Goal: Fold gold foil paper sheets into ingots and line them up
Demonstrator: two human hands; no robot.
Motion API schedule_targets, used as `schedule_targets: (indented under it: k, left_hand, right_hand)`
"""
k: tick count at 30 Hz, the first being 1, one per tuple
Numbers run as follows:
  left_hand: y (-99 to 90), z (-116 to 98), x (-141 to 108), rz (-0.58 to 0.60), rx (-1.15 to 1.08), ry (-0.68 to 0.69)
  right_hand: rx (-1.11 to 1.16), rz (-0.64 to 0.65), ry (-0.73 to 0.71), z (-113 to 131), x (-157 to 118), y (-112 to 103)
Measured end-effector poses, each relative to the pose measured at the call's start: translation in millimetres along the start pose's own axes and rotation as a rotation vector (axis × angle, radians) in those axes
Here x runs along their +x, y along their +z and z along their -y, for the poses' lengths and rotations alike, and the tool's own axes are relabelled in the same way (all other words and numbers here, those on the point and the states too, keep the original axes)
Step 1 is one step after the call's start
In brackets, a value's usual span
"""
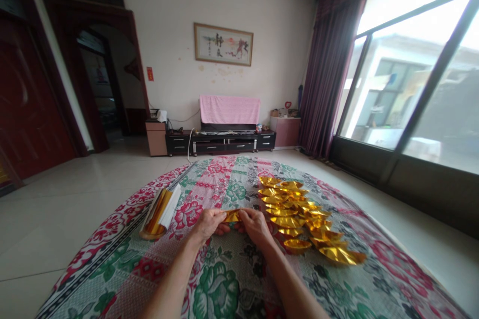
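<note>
Between my two hands is a folded piece of gold foil paper [232, 216], held level above the cloth. My left hand [209, 224] pinches its left end, thumb on top. At the other end, my right hand [254, 223] grips it the same way, fingers curled beneath. Just to the right stand rows of gold paper ingots [284, 222], boat-shaped with pointed ends. Off to the left lies a curled stack of gold foil sheets [161, 209] with white backing.
A flowered cloth [217, 286] in red, green and white covers the round table. Beyond it are a black TV cabinet [224, 145], a pink-draped television [229, 109] and a purple curtain [325, 70]. A large window [389, 94] fills the right side.
</note>
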State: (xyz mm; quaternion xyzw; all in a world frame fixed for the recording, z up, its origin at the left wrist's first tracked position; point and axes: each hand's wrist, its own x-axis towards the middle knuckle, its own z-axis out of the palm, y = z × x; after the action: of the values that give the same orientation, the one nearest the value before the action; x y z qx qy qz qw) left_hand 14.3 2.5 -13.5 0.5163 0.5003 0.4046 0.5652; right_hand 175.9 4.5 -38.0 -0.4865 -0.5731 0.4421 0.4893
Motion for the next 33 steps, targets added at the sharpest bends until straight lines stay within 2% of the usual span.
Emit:
schedule_targets:
  k: [6, 33]
  left_hand:
    - [0.3, 2.8, 2.8, -0.061, 0.024, 0.019]
    - [1.6, 4.2, 4.7, -0.110, 0.059, 0.027]
  right_hand:
    - [-0.053, 0.019, 0.006, 6.9, -3.6, -1.0]
    - [-0.040, -0.010, 0.036, 15.3, -6.9, 0.2]
